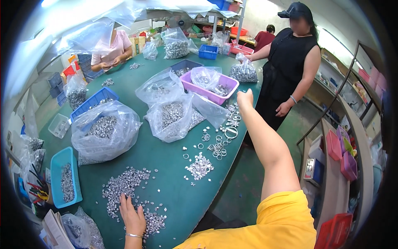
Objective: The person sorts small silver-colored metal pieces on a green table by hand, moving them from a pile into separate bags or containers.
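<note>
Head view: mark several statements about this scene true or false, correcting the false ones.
1. The left hand touches a pile of small silvery pieces. True.
2. The right hand is inside the purple bin. False: it is outside, to the right.
3. The turquoise bin is empty. False: it holds silvery pieces.
4. A bracelet circles the left wrist. True.
5. The person in black touches a clear bag. True.

- Small silver metal pieces (124, 182), near left: too many to count
- One rectangular turquoise plastic tub (66, 203), near left
- One long lilac plastic tub (202, 92), far middle
- Three rectangular blue plastic tubs (209, 56) on the green table (166, 162): one left, two far
- Three other people (292, 62)
</note>
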The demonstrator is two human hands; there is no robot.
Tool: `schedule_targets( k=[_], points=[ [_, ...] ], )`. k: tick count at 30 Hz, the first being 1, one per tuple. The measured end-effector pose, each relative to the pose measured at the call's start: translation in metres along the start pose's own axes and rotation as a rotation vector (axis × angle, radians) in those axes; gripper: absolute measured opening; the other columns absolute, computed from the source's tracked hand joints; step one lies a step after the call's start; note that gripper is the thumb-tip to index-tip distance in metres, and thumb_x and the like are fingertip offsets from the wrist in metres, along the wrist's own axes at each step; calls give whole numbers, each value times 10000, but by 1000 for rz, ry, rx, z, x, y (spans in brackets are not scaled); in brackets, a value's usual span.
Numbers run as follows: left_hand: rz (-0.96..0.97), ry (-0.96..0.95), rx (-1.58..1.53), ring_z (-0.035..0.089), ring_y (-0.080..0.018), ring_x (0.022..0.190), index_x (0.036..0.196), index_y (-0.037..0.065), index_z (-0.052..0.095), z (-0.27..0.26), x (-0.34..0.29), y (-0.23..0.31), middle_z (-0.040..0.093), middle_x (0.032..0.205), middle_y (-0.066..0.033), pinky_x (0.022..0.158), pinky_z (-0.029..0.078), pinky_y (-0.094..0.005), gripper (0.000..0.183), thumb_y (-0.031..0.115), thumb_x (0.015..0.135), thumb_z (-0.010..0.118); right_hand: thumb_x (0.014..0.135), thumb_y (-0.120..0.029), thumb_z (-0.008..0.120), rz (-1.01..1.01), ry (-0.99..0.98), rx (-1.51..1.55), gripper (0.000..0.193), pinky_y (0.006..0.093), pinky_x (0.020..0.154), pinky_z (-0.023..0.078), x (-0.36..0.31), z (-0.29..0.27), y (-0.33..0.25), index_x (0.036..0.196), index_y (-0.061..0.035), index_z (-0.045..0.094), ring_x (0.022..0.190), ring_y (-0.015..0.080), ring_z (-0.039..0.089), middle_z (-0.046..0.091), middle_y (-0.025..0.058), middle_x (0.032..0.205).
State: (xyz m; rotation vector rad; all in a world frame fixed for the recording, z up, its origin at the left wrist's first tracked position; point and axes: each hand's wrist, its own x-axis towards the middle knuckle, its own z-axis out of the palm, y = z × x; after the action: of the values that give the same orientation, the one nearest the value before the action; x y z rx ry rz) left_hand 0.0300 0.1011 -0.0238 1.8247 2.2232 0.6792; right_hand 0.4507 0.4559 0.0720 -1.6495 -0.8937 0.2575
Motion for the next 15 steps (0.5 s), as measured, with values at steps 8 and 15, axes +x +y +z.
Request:
schedule_targets(
  k=[8, 15],
  points=[
    [-4, 25, -83, 261, -390, 1286, 1200, -79, 417, 1, -2, -5, 294, 1382, -223, 1045, 206, -475, 444, 99, 809, 529, 818, -34, 543, -323, -580, 673, 567, 216, 702, 407, -163, -33, -89, 1322, 27, 291, 733, 71, 476, 502, 4, 820],
    [11, 115, -71, 323, -418, 1237, 1154, -62, 458, -2, -5, -10, 362, 1326, -248, 1018, 259, -463, 417, 127, 799, 567, 803, -109, 514, -1235, -232, 934, 377, 362, 827, 376, -244, -123, -170, 1161, -39, 418, 888, 186, 477, 503, 55, 950]
  ],
)
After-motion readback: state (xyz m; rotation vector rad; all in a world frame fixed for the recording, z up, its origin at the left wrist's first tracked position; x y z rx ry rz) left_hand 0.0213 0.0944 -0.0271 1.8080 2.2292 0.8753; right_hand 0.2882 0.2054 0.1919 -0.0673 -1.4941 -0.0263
